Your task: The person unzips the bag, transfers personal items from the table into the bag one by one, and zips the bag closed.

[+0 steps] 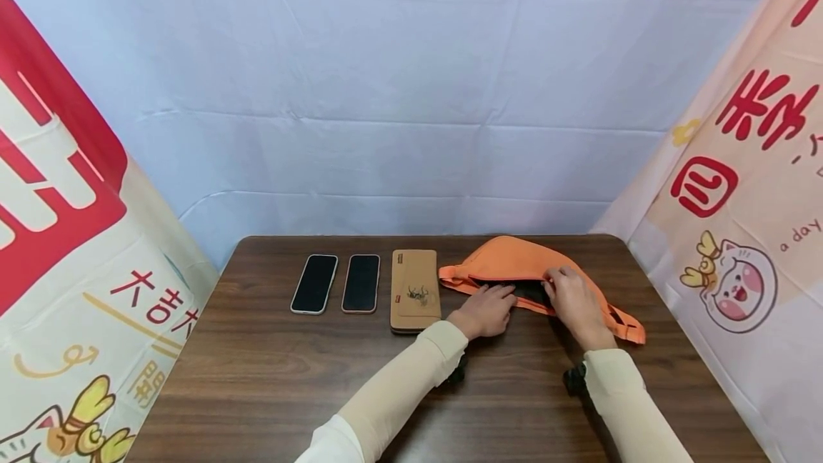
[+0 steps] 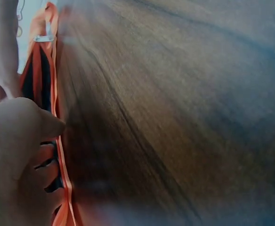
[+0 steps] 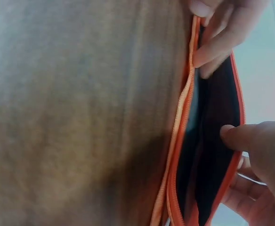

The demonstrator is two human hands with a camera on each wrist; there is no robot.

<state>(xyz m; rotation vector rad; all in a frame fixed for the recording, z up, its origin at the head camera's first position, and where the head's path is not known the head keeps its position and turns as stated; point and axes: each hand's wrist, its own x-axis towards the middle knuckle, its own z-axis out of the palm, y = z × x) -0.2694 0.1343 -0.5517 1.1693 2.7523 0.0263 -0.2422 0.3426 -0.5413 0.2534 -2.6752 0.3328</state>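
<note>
An orange waist bag [image 1: 514,257] lies on the right part of the table, its zipped mouth spread wide and its dark lining [image 3: 217,108] showing. My left hand [image 1: 490,310] holds the near edge of the mouth, thumb outside and fingers inside against the lining. With my right hand [image 1: 576,304] I pinch the far edge, the thumb [image 3: 236,136] over the lining and the other fingers behind the fabric. To the left of the bag lies a tan wallet [image 1: 414,291] with a dark printed figure on it.
Two phones with dark screens, a white-edged phone [image 1: 314,284] and a second phone [image 1: 361,284], lie side by side left of the wallet. The brown wooden table [image 1: 289,377] ends at a pale cloth backdrop [image 1: 398,106]. Printed cloths hang on both sides.
</note>
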